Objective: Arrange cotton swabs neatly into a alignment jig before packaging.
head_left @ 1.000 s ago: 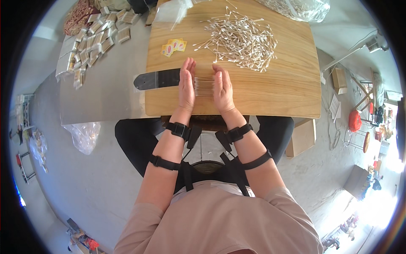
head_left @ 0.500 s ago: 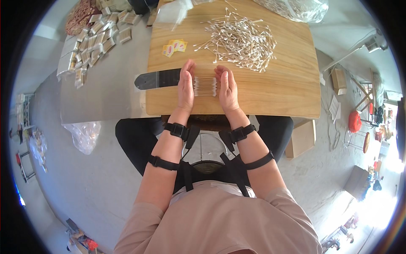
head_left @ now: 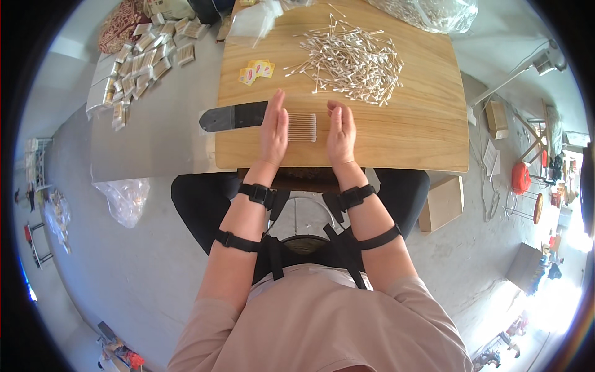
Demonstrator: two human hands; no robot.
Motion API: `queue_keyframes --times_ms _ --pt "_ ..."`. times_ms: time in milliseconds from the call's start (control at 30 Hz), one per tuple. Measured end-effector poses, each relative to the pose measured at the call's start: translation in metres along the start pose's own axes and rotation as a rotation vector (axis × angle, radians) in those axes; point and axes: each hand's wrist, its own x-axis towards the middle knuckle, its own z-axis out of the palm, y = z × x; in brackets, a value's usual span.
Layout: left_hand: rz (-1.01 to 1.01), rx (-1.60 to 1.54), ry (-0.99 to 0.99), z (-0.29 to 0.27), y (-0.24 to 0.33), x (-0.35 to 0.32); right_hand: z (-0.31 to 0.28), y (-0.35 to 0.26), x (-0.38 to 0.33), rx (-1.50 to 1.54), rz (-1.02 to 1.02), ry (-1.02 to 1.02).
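Observation:
A flat row of cotton swabs [head_left: 302, 128] lies side by side on the wooden table, between my two hands. My left hand [head_left: 274, 130] stands on edge with its fingers stretched out, right against the swabs' left tips and hiding them. On the other side, my right hand [head_left: 341, 131] is also upright on its edge, fingers extended, a small gap from the right tips. Neither hand grips anything. A dark flat strip with a rounded end [head_left: 232, 117] reaches leftward from beside my left hand. Beyond my hands is a big loose heap of cotton swabs [head_left: 356, 59].
Small yellow and white cards [head_left: 256, 70] lie left of the heap. Clear plastic bags [head_left: 255, 22] sit at the far edge, and a large clear bag [head_left: 434, 13] at the far right. Many packed swab bundles [head_left: 141, 65] cover the grey table's far left.
My right hand has moved slightly right, away from the swab tips. My left hand has shifted slightly right, now covering the row's left tips.

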Motion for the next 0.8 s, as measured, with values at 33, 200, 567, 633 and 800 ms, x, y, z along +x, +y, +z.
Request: queue_keyframes --times_ms 33,200,567,633,800 --pt "0.184 0.412 -0.081 -0.009 0.001 -0.003 -0.008 -0.007 0.0 -0.119 -0.055 -0.029" --pt "0.216 0.882 -0.214 -0.006 0.013 -0.02 -0.029 -0.02 -0.009 -0.395 -0.3 -0.207" --pt "0.201 1.007 -0.262 -0.003 0.017 -0.02 -0.026 -0.023 -0.014 -0.451 -0.391 -0.26" --pt "0.205 1.012 -0.254 -0.004 0.016 -0.02 -0.026 -0.023 -0.014 -0.441 -0.377 -0.262" --pt "0.207 1.008 -0.259 -0.003 0.017 -0.02 -0.025 -0.021 -0.012 -0.421 -0.374 -0.202"
